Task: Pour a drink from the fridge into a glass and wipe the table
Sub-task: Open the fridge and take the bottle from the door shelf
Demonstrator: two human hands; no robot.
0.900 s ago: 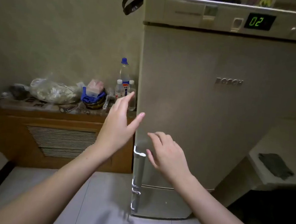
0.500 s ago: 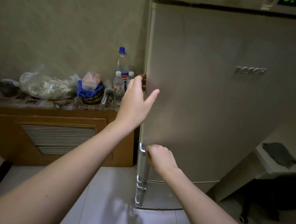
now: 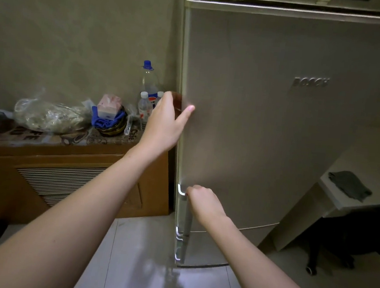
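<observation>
A tall beige fridge (image 3: 267, 128) fills the right half of the view, its upper door closed. My right hand (image 3: 203, 202) grips the chrome door handle (image 3: 183, 215) at the door's left edge. My left hand (image 3: 165, 123) is higher up at the same edge, fingers reaching round the door's side and thumb lying on its front. A grey cloth (image 3: 350, 184) lies on the pale table (image 3: 368, 161) to the right of the fridge. No glass or drink from inside the fridge is visible.
A low wooden cabinet (image 3: 65, 178) stands left of the fridge, carrying plastic bottles (image 3: 147, 93), a plastic bag (image 3: 47, 116), a blue cloth in a bowl (image 3: 110, 122) and a pink box. A dark chair base (image 3: 336, 251) sits under the table. Tiled floor lies below.
My right hand dropped onto the fridge handle and closed round it. My left hand rose and moved right to the door's left edge. The view moved closer to the fridge.
</observation>
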